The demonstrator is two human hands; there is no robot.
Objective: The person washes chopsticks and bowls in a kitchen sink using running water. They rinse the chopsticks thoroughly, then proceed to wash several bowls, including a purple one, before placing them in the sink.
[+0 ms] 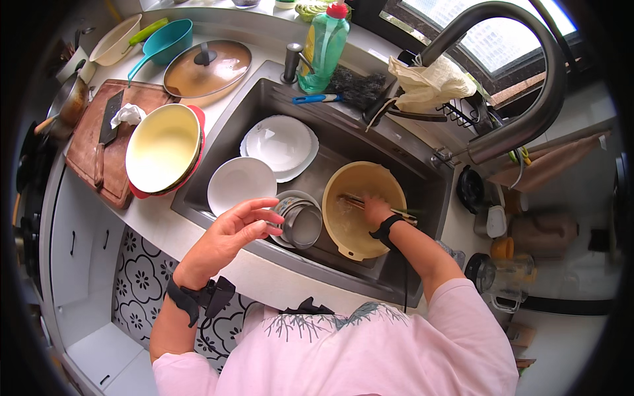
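My right hand reaches into a yellow plastic basin standing in the sink, its fingers closed around a bundle of chopsticks. The chopsticks stick out on both sides of the fist; some water shows in the basin. With fingers apart and holding nothing, my left hand hovers over the sink's front edge. Its fingertips are next to a metal bowl that sits among nested bowls; I cannot tell whether they touch it. Behind are a white bowl and a stack of white dishes.
The stainless steel sink has a tall faucet on its right. A green soap bottle and a blue-handled brush lie behind it. Leftward are a yellow pan, a glass lid, and a cleaver on a cutting board.
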